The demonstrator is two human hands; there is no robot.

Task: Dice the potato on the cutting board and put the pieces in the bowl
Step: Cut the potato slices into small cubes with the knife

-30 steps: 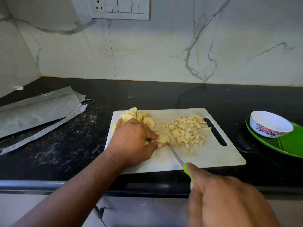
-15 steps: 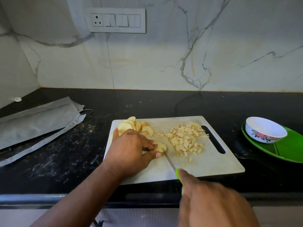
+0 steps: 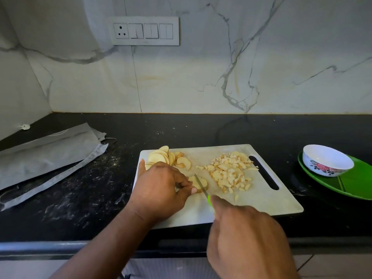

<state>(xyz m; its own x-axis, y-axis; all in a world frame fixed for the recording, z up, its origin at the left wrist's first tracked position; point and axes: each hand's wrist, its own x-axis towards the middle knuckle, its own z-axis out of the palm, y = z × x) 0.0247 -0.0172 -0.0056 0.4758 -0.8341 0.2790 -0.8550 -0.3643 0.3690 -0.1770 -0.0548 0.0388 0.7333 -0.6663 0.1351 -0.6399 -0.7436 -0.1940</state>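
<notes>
Here my left hand (image 3: pixel 161 187) pins a few potato slices (image 3: pixel 199 183) near the cutting board's (image 3: pixel 261 200) front edge, fingers curled over them and hiding most. My right hand (image 3: pixel 245 236) grips the knife (image 3: pixel 202 188), its green handle nearly all covered. Diced pieces (image 3: pixel 229 172) lie mid-board; the bowl (image 3: pixel 327 160) sits on the green plate (image 3: pixel 358 184), which the frame cuts off.

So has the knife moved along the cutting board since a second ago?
Yes. The knife has shifted left on the cutting board, away from its handle slot.
</notes>
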